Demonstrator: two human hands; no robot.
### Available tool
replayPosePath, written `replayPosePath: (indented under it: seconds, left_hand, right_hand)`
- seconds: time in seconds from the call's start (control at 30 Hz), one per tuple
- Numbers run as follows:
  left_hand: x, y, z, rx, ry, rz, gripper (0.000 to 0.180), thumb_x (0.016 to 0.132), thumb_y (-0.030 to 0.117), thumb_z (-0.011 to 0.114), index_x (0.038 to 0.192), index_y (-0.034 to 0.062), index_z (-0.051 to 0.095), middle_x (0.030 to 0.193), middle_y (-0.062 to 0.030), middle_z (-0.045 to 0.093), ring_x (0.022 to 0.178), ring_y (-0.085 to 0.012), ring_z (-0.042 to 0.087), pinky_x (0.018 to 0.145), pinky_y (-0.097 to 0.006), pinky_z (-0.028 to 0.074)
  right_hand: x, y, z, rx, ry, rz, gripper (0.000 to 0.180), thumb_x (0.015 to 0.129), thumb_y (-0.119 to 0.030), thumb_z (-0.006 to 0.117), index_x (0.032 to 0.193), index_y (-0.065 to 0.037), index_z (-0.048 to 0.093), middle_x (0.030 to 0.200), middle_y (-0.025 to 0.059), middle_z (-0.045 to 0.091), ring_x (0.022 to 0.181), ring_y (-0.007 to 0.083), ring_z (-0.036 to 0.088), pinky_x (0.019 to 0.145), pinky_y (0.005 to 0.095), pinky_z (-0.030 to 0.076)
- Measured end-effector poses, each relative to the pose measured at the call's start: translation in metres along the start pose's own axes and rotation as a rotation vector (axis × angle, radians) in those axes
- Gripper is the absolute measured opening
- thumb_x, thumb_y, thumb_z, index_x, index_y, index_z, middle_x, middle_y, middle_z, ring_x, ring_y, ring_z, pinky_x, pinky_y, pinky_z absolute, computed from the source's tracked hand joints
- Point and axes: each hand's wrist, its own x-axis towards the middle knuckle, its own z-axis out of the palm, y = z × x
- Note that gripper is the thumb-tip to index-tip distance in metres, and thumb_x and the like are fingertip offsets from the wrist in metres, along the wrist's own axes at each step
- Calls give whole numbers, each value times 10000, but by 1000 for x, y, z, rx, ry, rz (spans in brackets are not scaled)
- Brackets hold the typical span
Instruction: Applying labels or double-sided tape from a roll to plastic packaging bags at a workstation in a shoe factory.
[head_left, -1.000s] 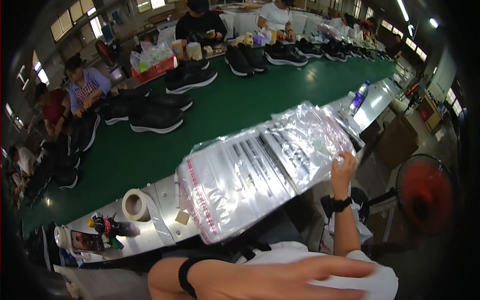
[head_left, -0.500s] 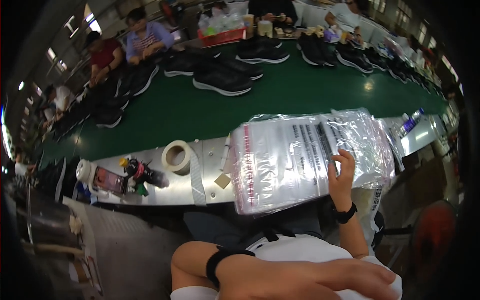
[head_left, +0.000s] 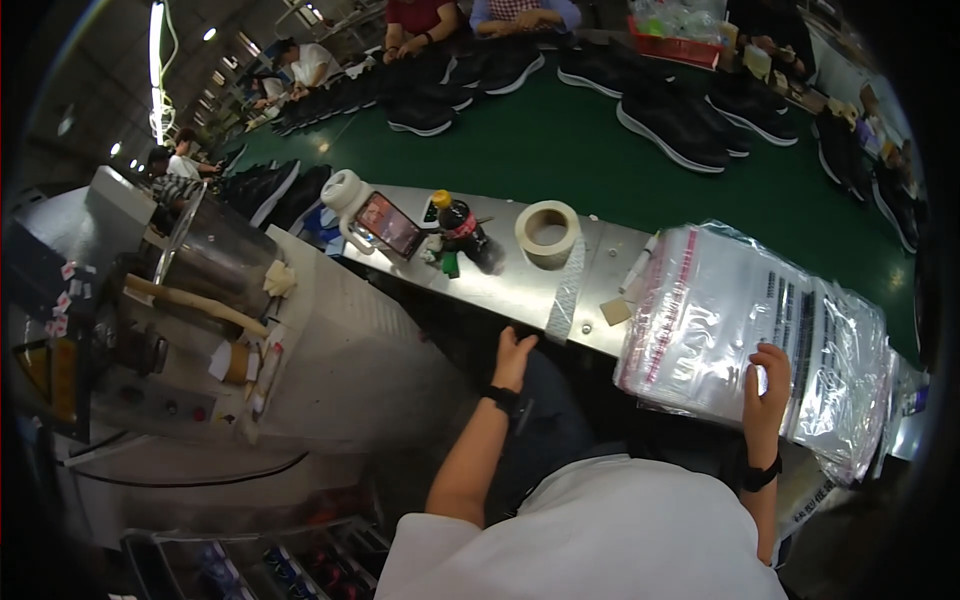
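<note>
My left hand (head_left: 513, 360) is in the air just off the front edge of the metal bench, below the tape strip. Its thumb and fingers are apart and nothing is in them. My right hand (head_left: 767, 390) is over the near side of a stack of clear plastic bags (head_left: 725, 310), its fingers loosely bent and apart, holding nothing. Whether its fingertips touch the top bag I cannot tell. A roll of pale tape (head_left: 547, 232) lies left of the bags, with a patterned strip (head_left: 566, 295) running toward the front edge. A small tan square (head_left: 616, 311) lies beside the bags.
A cola bottle (head_left: 466, 228), a phone (head_left: 390, 224) and a white jug (head_left: 347, 193) stand on the bench's left part. Beyond runs a green belt (head_left: 540, 150) with black shoes (head_left: 672, 130). Co-workers (head_left: 424, 22) sit along the far side. A machine (head_left: 210, 330) stands at left.
The view has swung left, bringing the machine in. My left hand has moved from close before the camera to the bench's front edge. My right hand stays over the bags.
</note>
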Motion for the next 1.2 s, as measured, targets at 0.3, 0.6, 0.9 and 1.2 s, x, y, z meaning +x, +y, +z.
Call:
replayPosePath:
  seconds: [0.3,0.6,0.9,1.2]
  left_hand:
    - [-43,1,38,377,-579,76,220,767,205,642,829,5,574,850,-74,584,795,-161,535,716,-280,415]
    - [-104,94,72,-452,-469,-374,128,893,159,513,893,31,501,809,-46,565,702,-102,570,620,-235,478]
    - [-105,98,84,-611,-353,-410,134,911,166,491,892,35,471,815,-52,558,702,-108,555,665,-251,476]
    - [-116,114,80,262,-59,581,130,849,58,541,960,-8,526,881,-89,577,833,-179,552,696,-278,448]
  right_hand:
    - [-8,-39,57,263,-329,-207,96,730,30,576,818,-3,552,884,135,567,841,298,542,745,348,430]
    - [-5,-66,83,687,-763,172,196,827,-94,575,983,-5,496,844,95,563,809,191,570,735,294,449]
    - [-5,-56,77,925,-967,459,113,851,-74,553,935,1,548,812,-5,544,742,51,488,669,209,416]
    - [-10,-55,83,608,-777,260,107,801,-82,612,818,21,588,689,62,593,614,104,530,582,236,432]
